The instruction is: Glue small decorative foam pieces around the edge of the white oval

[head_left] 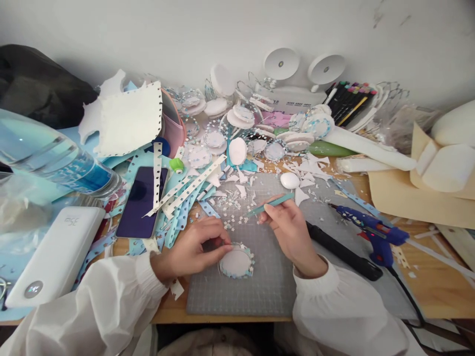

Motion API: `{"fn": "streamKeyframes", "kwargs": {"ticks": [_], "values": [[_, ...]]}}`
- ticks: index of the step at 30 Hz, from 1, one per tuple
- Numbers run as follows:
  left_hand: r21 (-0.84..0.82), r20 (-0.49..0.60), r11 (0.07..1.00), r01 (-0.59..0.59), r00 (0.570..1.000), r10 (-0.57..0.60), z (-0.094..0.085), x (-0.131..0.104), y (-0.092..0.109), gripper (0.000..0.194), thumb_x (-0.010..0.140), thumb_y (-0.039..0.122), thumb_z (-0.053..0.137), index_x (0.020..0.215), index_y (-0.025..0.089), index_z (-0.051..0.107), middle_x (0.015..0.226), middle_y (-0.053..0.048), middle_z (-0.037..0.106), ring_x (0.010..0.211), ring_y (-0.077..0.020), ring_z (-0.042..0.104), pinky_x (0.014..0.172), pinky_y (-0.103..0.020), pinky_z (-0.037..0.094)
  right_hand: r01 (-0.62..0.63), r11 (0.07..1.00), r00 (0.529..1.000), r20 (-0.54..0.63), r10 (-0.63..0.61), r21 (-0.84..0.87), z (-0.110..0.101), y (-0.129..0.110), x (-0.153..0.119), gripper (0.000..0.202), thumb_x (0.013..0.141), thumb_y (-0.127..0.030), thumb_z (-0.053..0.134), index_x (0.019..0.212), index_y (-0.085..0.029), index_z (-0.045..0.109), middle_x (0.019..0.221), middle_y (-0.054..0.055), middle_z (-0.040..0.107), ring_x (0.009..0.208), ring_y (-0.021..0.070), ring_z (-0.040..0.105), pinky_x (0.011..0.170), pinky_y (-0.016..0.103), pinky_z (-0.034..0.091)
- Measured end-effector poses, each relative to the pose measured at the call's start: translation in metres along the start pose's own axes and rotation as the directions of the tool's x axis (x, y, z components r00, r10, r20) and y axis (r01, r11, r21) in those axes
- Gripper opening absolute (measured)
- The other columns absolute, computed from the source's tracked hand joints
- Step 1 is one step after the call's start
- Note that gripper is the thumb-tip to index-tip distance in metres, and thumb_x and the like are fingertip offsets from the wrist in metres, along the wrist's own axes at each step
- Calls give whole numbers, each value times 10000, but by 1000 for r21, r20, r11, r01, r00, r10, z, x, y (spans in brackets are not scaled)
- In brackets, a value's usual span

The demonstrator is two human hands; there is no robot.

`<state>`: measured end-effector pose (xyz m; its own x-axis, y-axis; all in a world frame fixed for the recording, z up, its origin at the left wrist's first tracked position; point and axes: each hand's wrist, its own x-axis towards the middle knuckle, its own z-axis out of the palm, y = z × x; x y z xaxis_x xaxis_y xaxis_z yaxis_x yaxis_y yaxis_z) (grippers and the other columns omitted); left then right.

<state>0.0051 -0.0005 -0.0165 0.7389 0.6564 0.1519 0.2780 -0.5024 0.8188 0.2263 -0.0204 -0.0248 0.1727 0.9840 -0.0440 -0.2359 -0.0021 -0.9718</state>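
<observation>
From my remote seat I see the left hand (196,244) pinching the rim of a star-edged disc (236,262), low centre on the grey mat (211,296). The right hand (289,230) holds teal tweezers (277,201) — whether the tips grip anything, I can't tell. A sleeve (341,309) dragging across the loose stars (230,221) could scatter them; too hard a pinch could crease the disc. At left sits a clear bottle (87,170), its contents hard to judge — and a see-through bag (22,217) with something pale inside.
</observation>
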Motion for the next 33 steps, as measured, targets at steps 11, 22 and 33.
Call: {"fn": "streamKeyframes", "kwargs": {"ticks": [11, 22, 33], "values": [[-112, -168, 990, 85, 980, -103, 0, -3, 1, 240, 954, 267, 479, 871, 155, 674, 793, -62, 651, 756, -160, 589, 699, -274, 455, 221, 930, 975, 52, -216, -293, -2, -3, -1, 142, 806, -280, 694, 775, -216, 571, 952, 42, 706, 924, 186, 665, 804, 352, 537], [-306, -373, 935, 178, 881, -290, 0, -6, -2, 187, 930, 281, 502, 945, 184, 660, 901, -40, 663, 803, -158, 600, 685, -247, 477, 536, 623, 839, 441, -319, -570, -3, 0, -5, 114, 800, -150, 637, 773, -239, 572, 839, 35, 721, 794, 214, 654, 766, 395, 449], [-328, -375, 927, 180, 876, -303, 0, -4, -1, 169, 912, 268, 507, 914, 178, 651, 862, -32, 648, 763, -154, 578, 663, -243, 457, 562, 582, 825, 448, -345, -587, -3, 0, -6, 143, 812, -132, 624, 768, -237, 538, 836, 26, 719, 778, 198, 643, 793, 407, 419]]}}
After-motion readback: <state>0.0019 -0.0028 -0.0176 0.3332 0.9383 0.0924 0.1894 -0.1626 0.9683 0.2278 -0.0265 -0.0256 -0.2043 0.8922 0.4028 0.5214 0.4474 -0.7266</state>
